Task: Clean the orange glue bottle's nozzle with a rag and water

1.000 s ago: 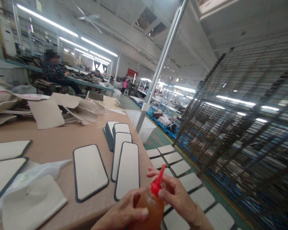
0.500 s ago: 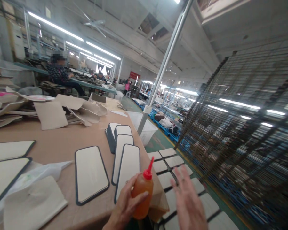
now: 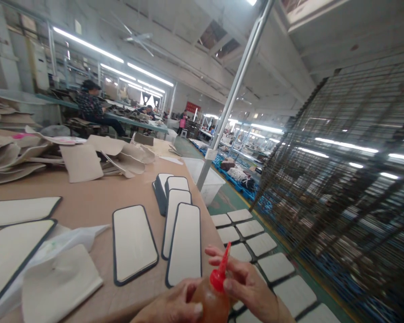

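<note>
An amber squeeze bottle (image 3: 211,301) with a red cap and a pointed red nozzle stands tilted at the bottom of the view. My left hand (image 3: 178,301) is wrapped around its body. At the cap is my right hand (image 3: 247,282), its thumb against the red cap and its fingers reaching behind the nozzle. Just beyond my hands, on the table, lie overlapping cream panels (image 3: 186,244) with dark edges. Another dark-edged panel (image 3: 134,242) lies flat to their left. The bottle's lower end is cut off by the frame.
The brown table (image 3: 134,188) carries a heap of beige sheets (image 3: 81,161) at the back left. More pale panels (image 3: 276,267) lie in rows low on the right. A metal post (image 3: 229,103), a white bin (image 3: 205,181) and a tall wire rack (image 3: 340,179) stand beyond. A seated person (image 3: 90,107) is far left.
My right hand has moved left from beside the bottle onto its cap. The bottle and my left hand sit lower and farther right in view. The camera has turned slightly left.
</note>
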`<state>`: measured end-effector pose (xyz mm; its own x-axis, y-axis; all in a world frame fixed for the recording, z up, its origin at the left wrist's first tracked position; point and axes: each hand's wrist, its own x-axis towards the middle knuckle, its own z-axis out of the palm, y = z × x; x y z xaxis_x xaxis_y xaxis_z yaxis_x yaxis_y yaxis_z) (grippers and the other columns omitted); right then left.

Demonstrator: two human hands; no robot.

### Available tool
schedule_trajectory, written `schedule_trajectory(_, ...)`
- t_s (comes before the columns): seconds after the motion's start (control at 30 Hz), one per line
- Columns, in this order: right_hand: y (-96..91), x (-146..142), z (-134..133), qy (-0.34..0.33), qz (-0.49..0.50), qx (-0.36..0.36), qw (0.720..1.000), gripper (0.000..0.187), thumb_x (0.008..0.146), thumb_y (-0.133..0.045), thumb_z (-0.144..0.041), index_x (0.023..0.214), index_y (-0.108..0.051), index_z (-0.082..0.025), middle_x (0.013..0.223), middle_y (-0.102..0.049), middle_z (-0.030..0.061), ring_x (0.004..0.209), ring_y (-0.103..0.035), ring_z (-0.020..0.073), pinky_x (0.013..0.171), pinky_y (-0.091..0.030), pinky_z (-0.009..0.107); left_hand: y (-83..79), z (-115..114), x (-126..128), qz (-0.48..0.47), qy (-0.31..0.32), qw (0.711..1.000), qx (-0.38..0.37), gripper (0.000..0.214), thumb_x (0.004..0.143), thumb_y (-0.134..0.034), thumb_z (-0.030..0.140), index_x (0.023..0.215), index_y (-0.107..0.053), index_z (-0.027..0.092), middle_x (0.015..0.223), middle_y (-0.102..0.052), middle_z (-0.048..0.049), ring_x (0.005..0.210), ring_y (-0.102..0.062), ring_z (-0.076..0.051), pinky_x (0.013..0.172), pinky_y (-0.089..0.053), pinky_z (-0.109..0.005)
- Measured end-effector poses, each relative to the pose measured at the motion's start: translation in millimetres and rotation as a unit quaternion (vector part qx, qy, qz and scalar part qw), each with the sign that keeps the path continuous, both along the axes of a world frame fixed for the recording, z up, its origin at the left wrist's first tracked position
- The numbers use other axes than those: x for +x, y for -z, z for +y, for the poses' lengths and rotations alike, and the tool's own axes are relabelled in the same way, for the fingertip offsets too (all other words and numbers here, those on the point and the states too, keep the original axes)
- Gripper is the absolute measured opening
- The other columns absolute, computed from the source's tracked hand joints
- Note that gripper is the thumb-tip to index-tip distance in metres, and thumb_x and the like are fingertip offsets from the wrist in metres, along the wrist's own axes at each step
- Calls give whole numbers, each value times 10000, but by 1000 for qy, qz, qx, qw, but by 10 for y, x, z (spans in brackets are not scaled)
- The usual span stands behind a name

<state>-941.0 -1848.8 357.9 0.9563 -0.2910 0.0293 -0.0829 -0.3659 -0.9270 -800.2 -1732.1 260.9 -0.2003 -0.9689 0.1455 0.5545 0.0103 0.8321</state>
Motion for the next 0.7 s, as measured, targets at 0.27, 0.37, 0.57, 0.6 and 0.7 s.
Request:
schedule_trajectory(0.27, 205, 20, 87, 48, -42, -45, 997, 412, 811, -492, -534, 1001, -649, -204, 1215, -585, 128, 1281, -368, 278, 1038, -298, 455, 66, 35, -76, 16, -34, 999, 4, 611, 633, -700, 536, 1062, -607, 111, 881, -631, -89, 769, -565, -182, 738, -415, -277)
schedule_trajectory(0.37, 309, -25, 98, 80, -52, -62, 993, 416, 827, -469, -524, 1029, -648, -208, 1196, -597, 128, 1270, -386, 276, 1027, -321, 458, -30, 18, -152, 9, -70, 997, -14, 593, 645, -695, 522, 1059, -611, 105, 876, -616, -77, 736, -542, -163, 685, -399, -250)
schedule_trajectory(0.57, 434, -178, 33, 98, -27, -52, 993, 402, 812, -508, -510, 1058, -650, -225, 1184, -613, 121, 1268, -394, 269, 1035, -316, 459, -227, 49, -179, -22, -72, 996, -37, 508, 633, -719, 437, 1056, -640, 166, 935, -628, -58, 858, -540, -213, 809, -406, -313)
schedule_trajectory(0.6, 440, -199, 33, 91, -22, -44, 995, 415, 806, -517, -513, 1074, -645, -224, 1211, -596, 122, 1276, -383, 267, 1042, -305, 457, -218, 74, -176, -32, -79, 996, -23, 502, 627, -724, 428, 1054, -644, 176, 942, -633, -56, 887, -543, -230, 843, -401, -335)
schedule_trajectory(0.7, 445, -247, 73, 64, -39, 12, 997, 567, 754, -560, -561, 1210, -558, -223, 1332, -484, 120, 1290, -351, 268, 1043, -302, 442, -113, 171, -178, -62, -96, 993, 23, 480, 623, -728, 424, 1035, -652, 191, 941, -648, -50, 935, -546, -262, 853, -410, -353)
